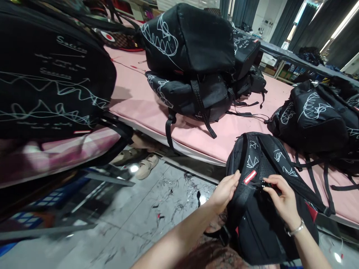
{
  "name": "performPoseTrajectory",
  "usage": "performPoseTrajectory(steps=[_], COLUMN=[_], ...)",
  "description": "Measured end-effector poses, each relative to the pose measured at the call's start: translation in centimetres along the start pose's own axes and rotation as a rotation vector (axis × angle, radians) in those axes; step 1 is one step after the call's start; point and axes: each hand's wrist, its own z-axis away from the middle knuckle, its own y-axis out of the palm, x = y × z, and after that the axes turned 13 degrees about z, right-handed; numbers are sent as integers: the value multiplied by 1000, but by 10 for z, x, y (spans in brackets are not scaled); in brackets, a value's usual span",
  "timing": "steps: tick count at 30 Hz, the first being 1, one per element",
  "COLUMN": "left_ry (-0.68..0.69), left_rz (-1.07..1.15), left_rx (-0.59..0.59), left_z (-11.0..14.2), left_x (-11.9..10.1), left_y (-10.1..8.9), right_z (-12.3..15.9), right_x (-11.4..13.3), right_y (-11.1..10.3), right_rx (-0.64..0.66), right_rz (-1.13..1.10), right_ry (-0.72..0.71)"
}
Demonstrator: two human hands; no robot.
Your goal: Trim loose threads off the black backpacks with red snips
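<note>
Backpack (269,224) between hands (275,190) | overhangs pink table's (123,63) edge | open floor (140,209) left

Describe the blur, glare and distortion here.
Head view: bright glare spots on the tiled floor; plaid cloth at left smeared; wide-angle stretch toward the edges. Head view: left hand and right hand fairly clear, detail lost in the black backpack's dark front.

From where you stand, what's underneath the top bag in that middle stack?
Another black backpack lies under the top bag, its straps hanging toward the pink table edge. Its upper face is covered, so I can't see it.
</note>
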Motion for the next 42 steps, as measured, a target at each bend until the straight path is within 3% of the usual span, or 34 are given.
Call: performPoseTrajectory(steps=[8,14,17,27,37,42], left_ry=[-23,-66,-46,-91,-95,-89], left_rz=[116,97,78,77,111,107], left_rx=[-15,68,29,25,-8,18], left_z=[2,0,0,1,2,0], left_x=[11,18,21,25,30,31], left_y=[12,12,14,19,21,20], right_z=[31,41,43,40,44,47], right_x=[19,17,16,20,25,25], right_y=[-9,-5,-3,-3,4,5], right_rx=[-117,-156,-171,-187,-318,-346], right_rz=[127,87,79,137,509,477], right_ry=[30,151,167,121,-16,-13])
